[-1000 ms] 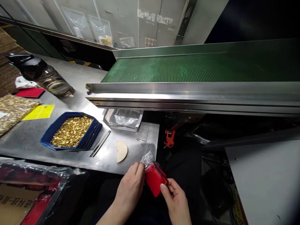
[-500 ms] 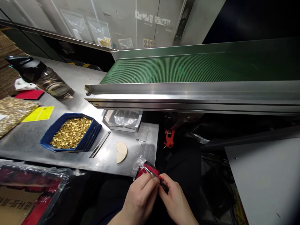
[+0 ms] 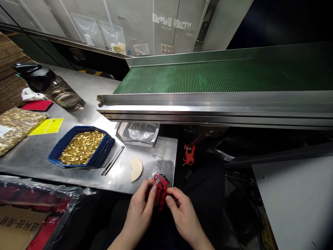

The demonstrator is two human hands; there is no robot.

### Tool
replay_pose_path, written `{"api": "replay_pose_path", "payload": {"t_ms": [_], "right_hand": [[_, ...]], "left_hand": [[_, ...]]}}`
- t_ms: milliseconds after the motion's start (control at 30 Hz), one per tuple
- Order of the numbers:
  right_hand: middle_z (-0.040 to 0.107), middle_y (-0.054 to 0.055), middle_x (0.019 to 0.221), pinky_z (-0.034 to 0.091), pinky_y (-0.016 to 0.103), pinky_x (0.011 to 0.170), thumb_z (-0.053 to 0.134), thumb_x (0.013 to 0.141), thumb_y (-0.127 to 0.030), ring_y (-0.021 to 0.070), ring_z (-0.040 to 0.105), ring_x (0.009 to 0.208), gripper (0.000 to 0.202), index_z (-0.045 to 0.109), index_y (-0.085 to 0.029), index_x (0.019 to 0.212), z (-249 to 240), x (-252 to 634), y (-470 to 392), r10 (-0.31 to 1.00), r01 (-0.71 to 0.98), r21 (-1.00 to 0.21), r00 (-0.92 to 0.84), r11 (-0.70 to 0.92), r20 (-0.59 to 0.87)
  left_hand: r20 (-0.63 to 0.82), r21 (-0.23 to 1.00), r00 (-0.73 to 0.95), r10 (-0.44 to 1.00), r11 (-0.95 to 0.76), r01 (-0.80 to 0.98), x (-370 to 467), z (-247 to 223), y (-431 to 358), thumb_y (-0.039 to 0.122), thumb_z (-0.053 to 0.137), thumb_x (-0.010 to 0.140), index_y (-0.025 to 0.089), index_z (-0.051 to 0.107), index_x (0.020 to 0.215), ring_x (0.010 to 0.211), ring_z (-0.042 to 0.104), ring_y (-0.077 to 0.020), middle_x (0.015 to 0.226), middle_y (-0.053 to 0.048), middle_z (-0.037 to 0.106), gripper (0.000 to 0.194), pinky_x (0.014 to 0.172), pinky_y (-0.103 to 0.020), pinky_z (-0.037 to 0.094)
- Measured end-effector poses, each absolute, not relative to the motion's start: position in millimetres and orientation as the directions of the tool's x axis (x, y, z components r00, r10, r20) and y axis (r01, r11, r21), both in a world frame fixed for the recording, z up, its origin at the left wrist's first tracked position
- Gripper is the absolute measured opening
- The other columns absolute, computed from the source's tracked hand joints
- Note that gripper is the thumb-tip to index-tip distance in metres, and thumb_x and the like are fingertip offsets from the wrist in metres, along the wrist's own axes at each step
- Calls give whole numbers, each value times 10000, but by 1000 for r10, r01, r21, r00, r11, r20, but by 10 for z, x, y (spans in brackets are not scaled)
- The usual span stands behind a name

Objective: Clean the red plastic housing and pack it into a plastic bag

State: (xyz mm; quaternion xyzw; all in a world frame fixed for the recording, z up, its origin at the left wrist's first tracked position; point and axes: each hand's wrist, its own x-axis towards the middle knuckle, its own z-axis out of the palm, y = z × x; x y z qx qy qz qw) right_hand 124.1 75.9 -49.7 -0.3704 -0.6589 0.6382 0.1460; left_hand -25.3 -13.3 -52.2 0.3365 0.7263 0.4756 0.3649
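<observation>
A small red and black pouch (image 3: 160, 194) with clear plastic at its top is between my hands, at the front edge of the metal table. My left hand (image 3: 140, 205) pinches its left side between thumb and fingers. On the other side, my right hand (image 3: 183, 211) has its bent fingers against the pouch's right edge, with the thumb near the fingertips. A half-round cream piece (image 3: 136, 169) lies on the table just beyond my left hand. Tweezers (image 3: 112, 160) rest beside a blue tray (image 3: 53, 158) of gold-coloured pieces.
A green conveyor belt (image 3: 182, 79) with a metal rail crosses behind. A grey bin (image 3: 153, 143) holds clear plastic bags. Further left are a bottle (image 3: 61, 91), a yellow paper (image 3: 48, 126) and a bag of gold pieces (image 3: 19, 125). A lined box (image 3: 15, 225) stands front left; an orange tool (image 3: 189, 155) is right.
My left hand has moved left and opened away from my right hand, showing more of the pouch, which is now more upright and bunched. The view has shifted slightly.
</observation>
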Motion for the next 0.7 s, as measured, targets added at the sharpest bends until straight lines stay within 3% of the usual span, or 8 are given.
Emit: {"api": "replay_pose_path", "payload": {"t_ms": [133, 200, 267, 367, 533, 700], "right_hand": [[664, 68, 1065, 525, 301, 807, 602, 959, -348, 214, 675, 919, 181, 616, -219, 1085, -614, 1134, 772, 847, 521, -851, -481, 67, -228], [682, 52, 1029, 522, 303, 774, 661, 903, -353, 216, 691, 863, 282, 567, -226, 1138, -681, 1071, 801, 850, 608, -792, -445, 57, -281], [704, 3, 886, 496, 286, 703, 630, 910, -331, 206, 699, 752, 257, 552, -243, 1138, -722, 1013, 834, 803, 644, -763, -487, 64, -344], [651, -59, 683, 427, 267, 636, 524, 925, -232, 197, 672, 640, 163, 554, -265, 1082, -729, 960, 871, 773, 654, -750, -524, 97, -357], [613, -66, 678, 381, 263, 626, 475, 903, -184, 190, 637, 619, 197, 540, -266, 1070, -671, 967, 887, 797, 673, -727, -509, 134, -324], [540, -80, 663, 402, 246, 626, 485, 903, -192, 162, 570, 599, 227, 540, -255, 1113, -517, 977, 857, 752, 566, -821, -572, 73, -327]], "left_hand": [[-250, 919, -582, 774, 379, 110, -377, -554, -108, 474, 479, 1066, 251, 561, 1011, 718, 588, -184, 829, 37, 603, 244, 684, -275, 464], [-267, 916, -593, 760, 391, 89, -431, -587, -108, 497, 478, 1060, 250, 556, 1003, 723, 584, -191, 819, 35, 596, 265, 678, -279, 462], [-272, 917, -596, 756, 391, 77, -479, -622, -120, 509, 487, 1053, 248, 557, 995, 744, 582, -194, 836, 30, 598, 276, 688, -282, 462], [-264, 919, -589, 764, 385, 88, -553, -675, -157, 509, 514, 1042, 248, 566, 1010, 759, 583, -194, 863, 25, 612, 268, 691, -285, 459], [-268, 884, -609, 747, 442, 153, -667, -739, -224, 508, 557, 1019, 249, 582, 1028, 745, 595, -195, 861, 24, 648, 260, 691, -290, 458], [-255, 836, -609, 751, 488, 252, -697, -721, -265, 508, 526, 1022, 254, 603, 989, 716, 621, -206, 831, 13, 670, 268, 637, -288, 458]]}}
